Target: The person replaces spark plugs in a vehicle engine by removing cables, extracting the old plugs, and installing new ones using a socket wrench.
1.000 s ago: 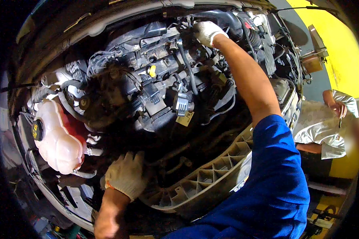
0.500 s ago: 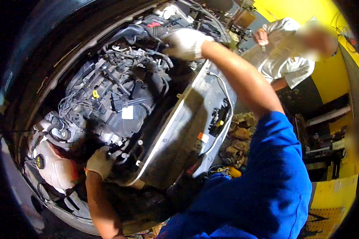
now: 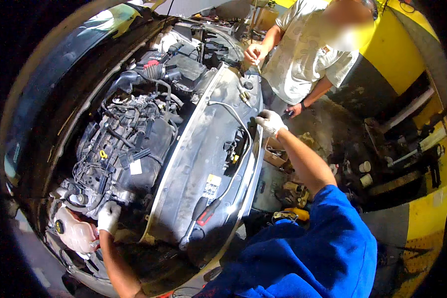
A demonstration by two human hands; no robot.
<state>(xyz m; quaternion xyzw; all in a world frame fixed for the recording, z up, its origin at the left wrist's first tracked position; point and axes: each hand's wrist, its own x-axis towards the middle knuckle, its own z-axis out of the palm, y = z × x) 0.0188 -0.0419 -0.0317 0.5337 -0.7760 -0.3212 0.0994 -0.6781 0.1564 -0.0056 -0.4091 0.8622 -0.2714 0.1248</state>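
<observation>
My left hand, in a white glove, is at the front edge of the engine, beside the pinkish-white coolant tank. Its fingers curl down among the parts, and what they grip is hidden. My right hand, gloved too, is closed at the outer edge of the long grey front panel; I cannot make out what is in it. Between my arms, a ratchet with a black handle and a tool with a red-and-black handle lie on the panel.
Across the car's front stands a co-worker in a light patterned shirt, one hand raised, the other low with a dark object. A white-edged hose runs along the panel. The raised hood is at left; shelving lines the right.
My right hand has moved from over the far engine bay to the panel's outer edge. The view has shifted, and my left hand remains by the coolant tank.
</observation>
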